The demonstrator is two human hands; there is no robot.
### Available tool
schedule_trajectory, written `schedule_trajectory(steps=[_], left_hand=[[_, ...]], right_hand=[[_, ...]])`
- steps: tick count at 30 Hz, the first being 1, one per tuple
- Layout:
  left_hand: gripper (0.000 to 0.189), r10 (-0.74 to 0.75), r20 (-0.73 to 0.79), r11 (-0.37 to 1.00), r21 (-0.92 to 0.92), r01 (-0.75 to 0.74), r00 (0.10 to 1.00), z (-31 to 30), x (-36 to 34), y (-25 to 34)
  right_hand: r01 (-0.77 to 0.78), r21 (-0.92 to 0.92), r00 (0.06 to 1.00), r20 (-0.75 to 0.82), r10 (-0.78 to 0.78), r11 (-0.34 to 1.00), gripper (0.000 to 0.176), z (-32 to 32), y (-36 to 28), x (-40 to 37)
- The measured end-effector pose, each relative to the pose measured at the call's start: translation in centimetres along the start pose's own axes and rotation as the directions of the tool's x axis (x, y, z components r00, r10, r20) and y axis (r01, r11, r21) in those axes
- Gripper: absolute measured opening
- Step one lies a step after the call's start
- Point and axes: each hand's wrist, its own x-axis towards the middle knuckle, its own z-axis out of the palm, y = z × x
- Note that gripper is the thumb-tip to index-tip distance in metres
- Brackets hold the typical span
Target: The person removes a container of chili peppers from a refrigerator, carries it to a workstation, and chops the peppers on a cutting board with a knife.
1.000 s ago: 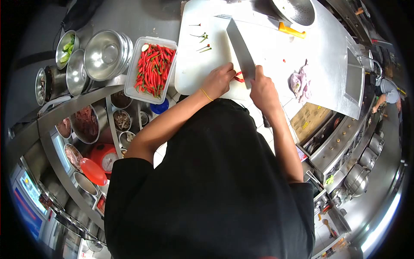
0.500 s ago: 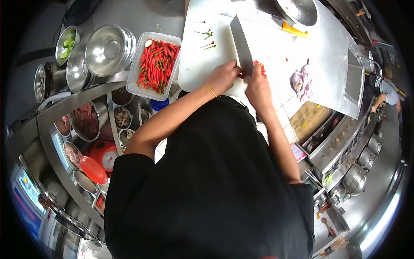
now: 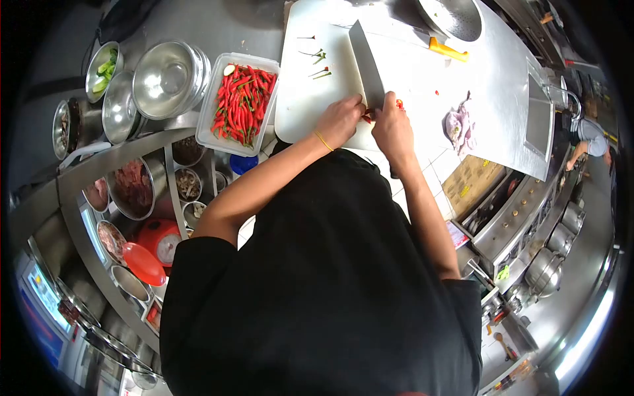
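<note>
My right hand (image 3: 394,131) is closed round the handle of a wide-bladed kitchen knife (image 3: 367,63), its blade pointing away from me over the white cutting board (image 3: 305,99). Just left of the blade, my left hand (image 3: 341,121) pinches a red chilli (image 3: 367,118) by the knife. Chopped chilli pieces (image 3: 400,104) lie right of the blade, partly behind my right hand. Several green chilli stems (image 3: 320,57) are on the board's left half. Beside the board stands a clear plastic tub (image 3: 205,125) full of whole red chillies (image 3: 239,105).
Steel bowls (image 3: 162,79) stand left of the tub. An orange-handled tool (image 3: 449,50) and a perforated steel bowl (image 3: 456,20) lie beyond the board. To the right is a pale piece of raw meat (image 3: 460,125). Another person (image 3: 591,142) is at far right.
The knife has shifted slightly, its blade now nearer upright over the board. My right hand has moved a little left. More of the red chilli shows at my left fingertips.
</note>
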Motion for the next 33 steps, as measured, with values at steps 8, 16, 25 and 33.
schedule_trajectory(steps=[8, 16, 25, 33], left_hand=[[0.012, -0.051, 0.000, 0.998, 0.035, 0.051, 0.999, -0.1, -0.4, 0.6], [0.018, -0.187, 0.015, 0.982, -0.035, 0.188, 0.982, -1.3, -0.7, 0.9], [0.006, -0.096, 0.057, 0.992, 0.091, 0.091, 0.994, -0.2, 1.1, 1.6], [0.003, -0.037, 0.066, 0.995, 0.099, 0.030, 0.997, 0.1, 1.4, 1.6]], right_hand=[[-0.009, 0.031, 0.995, 0.100, 0.006, 0.999, 0.025, -2.5, 4.7, 0.1], [-0.005, 0.047, 0.999, 0.045, 0.003, 0.999, 0.023, -4.3, 3.7, -1.2], [0.007, -0.004, 0.986, 0.169, -0.006, 1.000, 0.029, -4.4, 2.1, -1.1], [0.000, 0.069, 0.997, 0.081, -0.006, 0.998, 0.022, -1.8, 2.4, 0.6]])
